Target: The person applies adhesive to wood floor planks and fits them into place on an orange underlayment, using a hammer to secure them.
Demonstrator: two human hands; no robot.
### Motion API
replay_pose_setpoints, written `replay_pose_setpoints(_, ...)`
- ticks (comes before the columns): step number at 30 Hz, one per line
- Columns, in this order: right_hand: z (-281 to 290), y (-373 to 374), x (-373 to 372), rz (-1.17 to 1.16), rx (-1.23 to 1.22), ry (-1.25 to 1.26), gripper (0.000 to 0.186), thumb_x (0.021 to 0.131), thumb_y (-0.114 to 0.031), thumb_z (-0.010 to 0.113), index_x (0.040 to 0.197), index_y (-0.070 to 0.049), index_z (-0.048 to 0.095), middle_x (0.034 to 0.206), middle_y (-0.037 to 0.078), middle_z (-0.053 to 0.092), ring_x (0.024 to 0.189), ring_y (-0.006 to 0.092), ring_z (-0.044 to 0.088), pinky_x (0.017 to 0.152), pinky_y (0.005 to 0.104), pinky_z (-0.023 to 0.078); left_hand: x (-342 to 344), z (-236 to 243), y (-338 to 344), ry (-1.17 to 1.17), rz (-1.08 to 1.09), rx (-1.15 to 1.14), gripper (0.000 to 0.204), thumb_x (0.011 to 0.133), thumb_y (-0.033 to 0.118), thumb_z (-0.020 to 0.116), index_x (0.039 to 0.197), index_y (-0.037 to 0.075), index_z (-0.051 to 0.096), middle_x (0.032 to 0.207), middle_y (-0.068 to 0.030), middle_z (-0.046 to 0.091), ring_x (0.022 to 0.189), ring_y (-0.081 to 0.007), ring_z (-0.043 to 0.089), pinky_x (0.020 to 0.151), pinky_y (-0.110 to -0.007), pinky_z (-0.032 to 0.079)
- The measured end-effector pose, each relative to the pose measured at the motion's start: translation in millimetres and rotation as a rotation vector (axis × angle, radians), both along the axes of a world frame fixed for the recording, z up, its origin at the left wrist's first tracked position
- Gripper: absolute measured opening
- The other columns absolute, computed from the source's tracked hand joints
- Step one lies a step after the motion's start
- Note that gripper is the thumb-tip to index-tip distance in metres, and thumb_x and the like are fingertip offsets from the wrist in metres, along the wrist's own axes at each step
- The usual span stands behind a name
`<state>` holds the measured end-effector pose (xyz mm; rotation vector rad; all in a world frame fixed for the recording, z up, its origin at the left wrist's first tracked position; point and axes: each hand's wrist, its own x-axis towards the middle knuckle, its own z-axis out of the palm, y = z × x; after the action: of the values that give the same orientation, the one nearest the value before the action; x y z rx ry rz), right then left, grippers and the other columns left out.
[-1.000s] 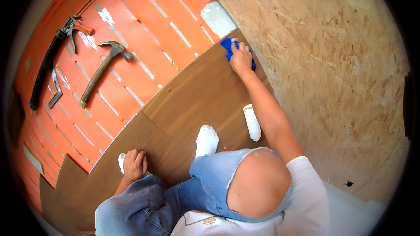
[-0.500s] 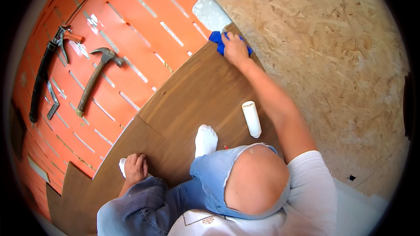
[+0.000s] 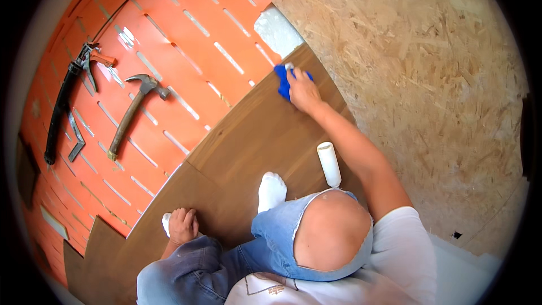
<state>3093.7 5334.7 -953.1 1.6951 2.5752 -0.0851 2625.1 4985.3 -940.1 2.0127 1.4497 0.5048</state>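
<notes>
At the far end of the brown floor plank [image 3: 254, 141], the right hand [image 3: 305, 91] presses flat on a blue cloth [image 3: 284, 79]; the left hand [image 3: 183, 226] curls closed around a small white object [image 3: 166, 223] at the plank's near edge.

The floor was orange slotted underlay [image 3: 186, 51], partly covered by brown planks [image 3: 254, 147]. A hammer [image 3: 131, 114] and a long black pry bar [image 3: 61, 110] lay on the underlay; a white tube [image 3: 328, 164] and blue cloth [image 3: 284, 79] lay on the planks.
</notes>
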Motion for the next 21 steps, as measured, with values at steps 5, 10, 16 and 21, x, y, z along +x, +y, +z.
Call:
replay_pose_setpoints(5, 22, 35, 2, -0.108, -0.083, -0.073, 0.042, 0.099, -0.014, 0.054, 0.139, -0.002, 0.061, 0.126, 0.021, 0.062, 0.115, 0.0392, 0.061, 0.093, 0.0472, 0.056, 2, 8, 2, 0.013, -0.004, -0.02, 0.03, 0.073, 0.003, 0.072, 0.102, 0.003, 0.068, 0.089, -0.0153, 0.059, 0.076, -0.0348, 0.058, 0.068, -0.045, 0.048)
replay_pose_setpoints(10, 5, 19, -4, -0.162, -0.006, -0.03, 0.042, 0.098, -0.011, 0.052, 0.137, 0.001, 0.061, 0.121, 0.02, 0.063, 0.107, 0.0391, 0.063, 0.092, 0.0473, 0.056, 1, 4, 2, 0.0, -0.016, -0.026, 0.03, 0.073, 0.003, 0.072, 0.103, 0.004, 0.068, 0.09, -0.0144, 0.06, 0.077, -0.0344, 0.058, 0.068, -0.045, 0.048)
replay_pose_setpoints(16, 3, 25, 8, -0.023, 0.063, -0.039, 0.043, 0.096, -0.012, 0.056, 0.136, -0.001, 0.062, 0.122, 0.018, 0.063, 0.105, 0.0375, 0.064, 0.089, 0.046, 0.057, 2, 5, 5, 0.011, -0.01, -0.006, 0.031, 0.072, 0.002, 0.072, 0.103, 0.003, 0.068, 0.092, -0.0141, 0.061, 0.077, -0.0346, 0.058, 0.07, -0.046, 0.049)
replay_pose_setpoints(21, 26, 62, 21, -0.301, -0.01, -0.084, 0.048, 0.094, -0.02, 0.061, 0.139, -0.004, 0.062, 0.129, 0.018, 0.061, 0.117, 0.0377, 0.061, 0.099, 0.0465, 0.054, 9, 2, 6, -0.008, -0.058, -0.002, 0.03, 0.073, 0.003, 0.071, 0.103, 0.002, 0.068, 0.092, -0.0154, 0.061, 0.078, -0.0351, 0.059, 0.071, -0.046, 0.049)
